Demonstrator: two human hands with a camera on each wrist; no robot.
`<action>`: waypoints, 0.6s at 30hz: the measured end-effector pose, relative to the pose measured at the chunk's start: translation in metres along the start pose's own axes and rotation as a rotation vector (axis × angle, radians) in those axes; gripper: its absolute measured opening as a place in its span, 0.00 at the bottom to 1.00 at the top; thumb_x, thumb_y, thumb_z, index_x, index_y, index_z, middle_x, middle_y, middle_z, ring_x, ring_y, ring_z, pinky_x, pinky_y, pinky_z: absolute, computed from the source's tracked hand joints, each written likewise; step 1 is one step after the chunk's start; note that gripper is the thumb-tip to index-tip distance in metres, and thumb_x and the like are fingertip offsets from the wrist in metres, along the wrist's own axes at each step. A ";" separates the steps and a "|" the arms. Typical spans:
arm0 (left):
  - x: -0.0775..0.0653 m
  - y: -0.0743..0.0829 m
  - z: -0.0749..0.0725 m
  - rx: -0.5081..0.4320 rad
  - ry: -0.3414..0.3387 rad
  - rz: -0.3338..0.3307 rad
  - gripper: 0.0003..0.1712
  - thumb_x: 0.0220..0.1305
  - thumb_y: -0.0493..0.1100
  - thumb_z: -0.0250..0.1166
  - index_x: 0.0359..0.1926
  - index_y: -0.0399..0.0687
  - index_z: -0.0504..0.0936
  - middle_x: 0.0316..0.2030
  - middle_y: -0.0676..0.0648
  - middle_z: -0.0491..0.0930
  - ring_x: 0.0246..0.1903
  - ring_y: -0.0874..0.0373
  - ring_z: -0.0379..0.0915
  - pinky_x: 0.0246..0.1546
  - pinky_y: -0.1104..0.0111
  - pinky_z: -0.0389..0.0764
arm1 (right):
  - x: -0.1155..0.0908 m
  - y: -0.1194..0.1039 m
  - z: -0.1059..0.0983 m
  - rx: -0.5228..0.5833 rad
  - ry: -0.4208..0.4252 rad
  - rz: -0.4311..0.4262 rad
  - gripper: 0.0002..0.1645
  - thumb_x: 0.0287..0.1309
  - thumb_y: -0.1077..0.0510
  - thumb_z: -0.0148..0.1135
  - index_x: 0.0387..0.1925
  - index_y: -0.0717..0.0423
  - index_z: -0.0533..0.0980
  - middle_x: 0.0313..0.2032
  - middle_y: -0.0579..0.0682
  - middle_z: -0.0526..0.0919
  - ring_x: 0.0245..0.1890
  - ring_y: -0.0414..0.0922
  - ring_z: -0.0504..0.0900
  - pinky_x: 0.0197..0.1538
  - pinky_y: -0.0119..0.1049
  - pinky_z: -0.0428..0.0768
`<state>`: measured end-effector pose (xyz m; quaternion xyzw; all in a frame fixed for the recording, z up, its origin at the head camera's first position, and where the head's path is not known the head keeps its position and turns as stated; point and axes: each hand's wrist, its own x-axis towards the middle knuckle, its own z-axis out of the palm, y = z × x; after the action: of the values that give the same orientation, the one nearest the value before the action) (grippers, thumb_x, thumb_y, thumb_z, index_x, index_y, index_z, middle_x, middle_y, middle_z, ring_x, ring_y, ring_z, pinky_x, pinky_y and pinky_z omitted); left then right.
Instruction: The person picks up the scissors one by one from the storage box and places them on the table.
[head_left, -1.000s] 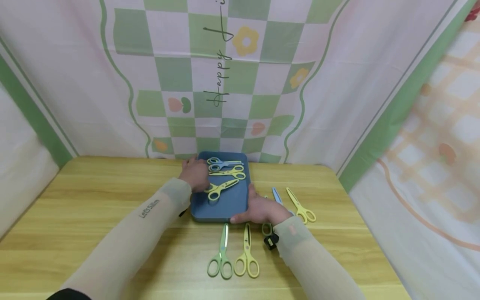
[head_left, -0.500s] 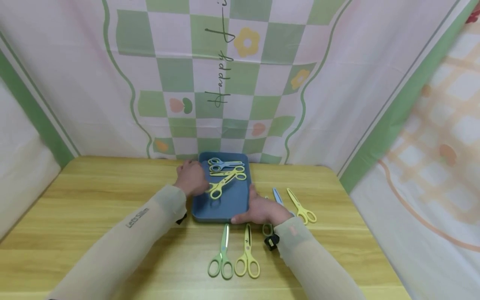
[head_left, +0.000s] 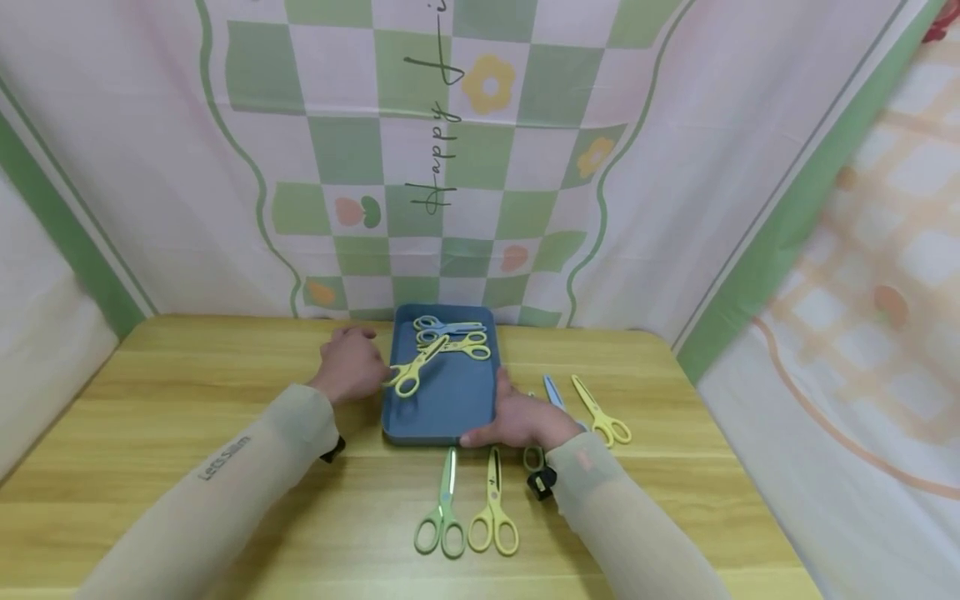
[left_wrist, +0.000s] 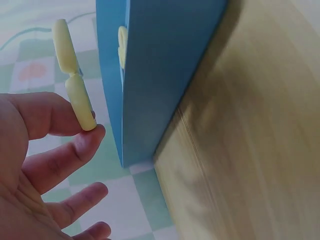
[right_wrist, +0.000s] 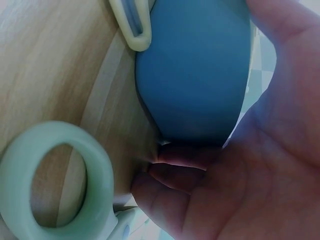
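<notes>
Between thumb and index finger, my left hand pinches one handle loop of a pair of yellow scissors. The left wrist view shows that loop edge-on beside the tray wall, the other fingers apart. These scissors slant over the left rim of a blue tray, blades toward the back right. Inside the tray lie blue scissors at the back and another yellow pair just in front. My right hand grips the tray's near right corner, thumb along the front rim and fingers against the right side.
Green scissors and yellow scissors lie in front of the tray, blades toward it. Right of the tray are yellow scissors and a partly hidden blue pair. A green handle loop shows beside my right wrist. A patterned curtain hangs behind.
My left hand has moved left out of the tray, drawing the yellow scissors toward the left rim and turning them more upright in view. My right hand stays at the tray corner.
</notes>
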<state>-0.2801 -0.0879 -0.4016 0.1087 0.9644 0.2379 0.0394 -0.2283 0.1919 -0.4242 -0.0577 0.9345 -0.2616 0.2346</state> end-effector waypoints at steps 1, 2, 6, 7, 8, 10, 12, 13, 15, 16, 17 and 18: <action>-0.001 -0.003 -0.002 -0.006 0.004 0.002 0.12 0.59 0.45 0.66 0.21 0.49 0.86 0.67 0.39 0.69 0.68 0.32 0.50 0.59 0.35 0.53 | 0.000 0.000 0.000 0.001 -0.002 0.002 0.88 0.41 0.27 0.74 0.75 0.61 0.22 0.74 0.70 0.46 0.71 0.63 0.57 0.68 0.53 0.60; -0.003 -0.006 -0.003 -0.008 0.006 0.006 0.11 0.59 0.45 0.66 0.22 0.48 0.87 0.67 0.39 0.69 0.68 0.31 0.50 0.58 0.34 0.53 | -0.001 -0.001 0.000 0.001 -0.003 0.004 0.88 0.41 0.27 0.74 0.75 0.61 0.23 0.74 0.70 0.46 0.70 0.63 0.58 0.68 0.53 0.61; -0.007 -0.019 -0.008 -0.011 0.026 0.015 0.09 0.57 0.43 0.65 0.25 0.46 0.88 0.67 0.37 0.67 0.67 0.28 0.49 0.57 0.31 0.53 | -0.002 -0.002 -0.001 0.003 -0.003 0.006 0.87 0.42 0.28 0.74 0.75 0.61 0.23 0.74 0.70 0.46 0.71 0.62 0.57 0.69 0.53 0.60; -0.009 -0.022 -0.010 -0.009 0.032 0.014 0.10 0.57 0.43 0.64 0.26 0.45 0.88 0.67 0.36 0.67 0.66 0.27 0.50 0.56 0.31 0.53 | -0.002 -0.002 -0.001 0.003 -0.002 0.005 0.87 0.42 0.28 0.75 0.75 0.61 0.23 0.74 0.70 0.47 0.71 0.62 0.57 0.69 0.53 0.60; -0.010 -0.025 -0.011 -0.011 0.033 0.009 0.10 0.57 0.43 0.64 0.26 0.45 0.88 0.67 0.35 0.67 0.66 0.27 0.49 0.56 0.31 0.53 | -0.002 -0.002 -0.001 0.002 -0.001 0.004 0.87 0.42 0.28 0.75 0.75 0.61 0.23 0.74 0.70 0.47 0.71 0.62 0.57 0.69 0.53 0.60; -0.012 -0.031 -0.014 -0.012 0.035 -0.005 0.10 0.58 0.43 0.64 0.26 0.44 0.88 0.67 0.34 0.67 0.66 0.26 0.49 0.56 0.31 0.53 | -0.002 -0.002 0.000 0.005 0.000 0.004 0.87 0.42 0.28 0.75 0.75 0.61 0.23 0.74 0.71 0.47 0.71 0.62 0.57 0.68 0.52 0.60; -0.014 -0.037 -0.016 -0.021 0.035 -0.021 0.11 0.59 0.43 0.64 0.26 0.43 0.88 0.67 0.33 0.66 0.66 0.26 0.49 0.57 0.31 0.53 | -0.002 -0.002 0.000 0.009 0.000 0.003 0.87 0.42 0.28 0.75 0.75 0.62 0.23 0.74 0.71 0.47 0.71 0.62 0.57 0.69 0.52 0.60; -0.015 -0.040 -0.017 -0.024 0.034 -0.029 0.11 0.59 0.43 0.64 0.26 0.43 0.88 0.67 0.33 0.66 0.66 0.26 0.49 0.57 0.31 0.52 | -0.002 -0.002 0.000 0.011 0.001 0.002 0.88 0.41 0.28 0.75 0.75 0.62 0.23 0.74 0.71 0.47 0.71 0.62 0.57 0.69 0.52 0.60; -0.017 -0.045 -0.020 -0.027 0.031 -0.044 0.11 0.60 0.44 0.64 0.27 0.42 0.88 0.67 0.32 0.65 0.66 0.26 0.49 0.57 0.30 0.52 | -0.002 -0.002 0.000 0.016 0.002 0.000 0.88 0.41 0.28 0.76 0.75 0.62 0.23 0.74 0.71 0.47 0.71 0.62 0.57 0.69 0.52 0.60; -0.018 -0.047 -0.021 -0.029 0.031 -0.052 0.11 0.60 0.44 0.64 0.28 0.42 0.88 0.67 0.32 0.65 0.66 0.26 0.49 0.57 0.30 0.52 | -0.002 -0.002 0.000 0.019 0.002 -0.004 0.88 0.41 0.29 0.76 0.75 0.62 0.23 0.74 0.71 0.46 0.71 0.62 0.57 0.69 0.52 0.60; -0.019 -0.050 -0.022 -0.033 0.029 -0.063 0.12 0.60 0.44 0.64 0.28 0.41 0.88 0.67 0.31 0.65 0.65 0.26 0.49 0.57 0.30 0.52 | -0.003 -0.002 -0.001 0.019 0.003 -0.006 0.88 0.41 0.29 0.76 0.75 0.62 0.23 0.74 0.71 0.46 0.71 0.62 0.57 0.69 0.52 0.60; -0.020 -0.051 -0.023 -0.035 0.027 -0.073 0.12 0.60 0.44 0.63 0.28 0.41 0.88 0.67 0.31 0.65 0.65 0.26 0.50 0.58 0.30 0.51 | -0.003 -0.002 -0.001 0.019 0.005 -0.009 0.88 0.41 0.29 0.76 0.75 0.62 0.23 0.74 0.71 0.46 0.71 0.62 0.57 0.69 0.53 0.60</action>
<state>-0.2736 -0.1470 -0.4050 0.0695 0.9638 0.2546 0.0370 -0.2264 0.1913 -0.4217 -0.0591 0.9323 -0.2718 0.2314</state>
